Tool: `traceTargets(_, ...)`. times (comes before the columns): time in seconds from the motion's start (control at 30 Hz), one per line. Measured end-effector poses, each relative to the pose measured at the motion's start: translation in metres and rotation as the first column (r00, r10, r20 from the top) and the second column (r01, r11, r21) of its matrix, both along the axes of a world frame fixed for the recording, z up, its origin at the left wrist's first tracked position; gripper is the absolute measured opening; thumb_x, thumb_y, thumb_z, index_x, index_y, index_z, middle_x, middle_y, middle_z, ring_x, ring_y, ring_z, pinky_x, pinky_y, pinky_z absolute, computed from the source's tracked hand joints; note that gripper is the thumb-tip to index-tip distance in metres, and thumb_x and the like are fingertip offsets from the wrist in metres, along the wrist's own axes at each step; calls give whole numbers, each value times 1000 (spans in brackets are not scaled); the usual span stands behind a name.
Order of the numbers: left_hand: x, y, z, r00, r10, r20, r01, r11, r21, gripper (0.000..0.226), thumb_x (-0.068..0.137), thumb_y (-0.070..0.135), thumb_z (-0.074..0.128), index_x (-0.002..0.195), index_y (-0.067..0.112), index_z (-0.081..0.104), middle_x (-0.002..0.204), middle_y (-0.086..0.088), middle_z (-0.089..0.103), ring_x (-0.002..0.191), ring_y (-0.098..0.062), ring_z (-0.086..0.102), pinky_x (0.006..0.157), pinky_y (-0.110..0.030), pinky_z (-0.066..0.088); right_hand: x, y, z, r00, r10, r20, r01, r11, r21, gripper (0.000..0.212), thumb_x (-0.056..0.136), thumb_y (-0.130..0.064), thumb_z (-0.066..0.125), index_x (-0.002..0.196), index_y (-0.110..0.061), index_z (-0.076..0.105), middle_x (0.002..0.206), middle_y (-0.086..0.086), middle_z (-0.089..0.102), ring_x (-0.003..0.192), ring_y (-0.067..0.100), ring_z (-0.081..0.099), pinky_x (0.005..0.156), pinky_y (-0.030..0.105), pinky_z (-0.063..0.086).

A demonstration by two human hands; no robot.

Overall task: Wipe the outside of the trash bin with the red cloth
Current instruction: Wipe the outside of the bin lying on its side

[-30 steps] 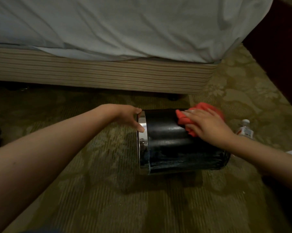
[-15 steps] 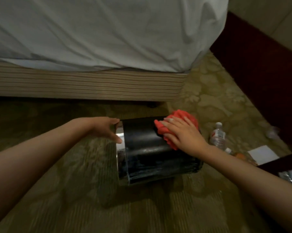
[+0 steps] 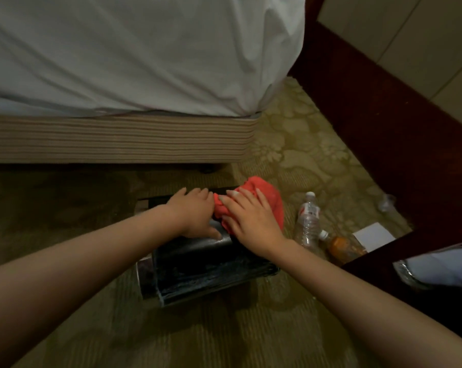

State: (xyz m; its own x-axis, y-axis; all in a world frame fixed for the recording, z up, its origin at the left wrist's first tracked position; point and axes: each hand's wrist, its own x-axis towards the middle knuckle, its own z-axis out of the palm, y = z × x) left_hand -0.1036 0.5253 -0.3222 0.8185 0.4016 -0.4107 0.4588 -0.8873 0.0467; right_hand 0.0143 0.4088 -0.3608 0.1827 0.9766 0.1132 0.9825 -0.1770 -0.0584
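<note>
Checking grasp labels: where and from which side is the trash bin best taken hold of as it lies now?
Probably the shiny rim at its open end, coming from the left. The trash bin lies on its side, mouth facing left; its round, glossy wall looks too broad for one hand, while the rim gives fingers an edge to hook.

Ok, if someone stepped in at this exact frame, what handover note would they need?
Left hand: flat on the trash bin, apparently steadying it.
Right hand: flat, pressing the red cloth onto the bin's upper side.
Bin lies on its side on the carpet.
Done: wiping under way, extent unclear.
Left: remaining outside, including the side against the carpet.
</note>
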Motion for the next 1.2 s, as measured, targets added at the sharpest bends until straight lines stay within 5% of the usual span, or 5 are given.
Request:
traceTargets(0.17, 19, -7, -4, 998, 48, 28, -46, 997, -63, 89, 77, 62, 58, 137, 1, 31, 139, -16, 39, 129, -28, 38, 106, -38, 35, 8, -16, 4, 999, 39, 13, -39, 999, -13, 47, 92, -30, 45, 138, -20, 45, 141, 4, 46, 132, 26, 39, 112, 45, 19)
traceTargets(0.4, 29, 7, -11, 996, 65, -61, -72, 989, -130, 113, 74, 65, 59, 147, 4, -1, 155, -20, 5, 142, -30, 16, 115, -36, 22, 37, -82, -3, 990, 81, 111, -85, 996, 38, 49, 82, -17, 44, 129, -15, 57, 135, 9, 53, 126, 34, 47, 104, 53, 36)
traceTargets(0.63, 34, 11, -13, 993, 82, -90, -96, 982, -165, 111, 76, 60, 61, 148, 5, -3, 155, -20, 2, 142, -33, 13, 116, -36, 19, 60, 7, 7, 939, -165, -301, 177, 984, 14, 45, 94, -17, 47, 139, -14, 43, 138, 6, 48, 126, 25, 43, 105, 35, 33)
traceTargets(0.93, 34, 19, -10, 988, 139, -63, -151, 958, -244, 109, 75, 59, 63, 149, 10, -1, 157, -12, 2, 143, -27, 15, 116, -31, 19, 35, -73, 7, 992, -79, -98, 81, 997, 19, 48, 88, -8, 55, 135, -7, 48, 138, 11, 49, 125, 33, 45, 102, 44, 39)
traceTargets(1.2, 35, 11, -9, 992, 118, -51, -125, 976, -176, 111, 74, 59, 65, 148, 2, 3, 154, -20, 11, 140, -31, 23, 113, -34, 25, 69, 6, 25, 976, -157, -152, 149, 987, -59, 34, 92, -24, 52, 122, -10, 55, 112, 16, 63, 106, 34, 56, 85, 42, 46)
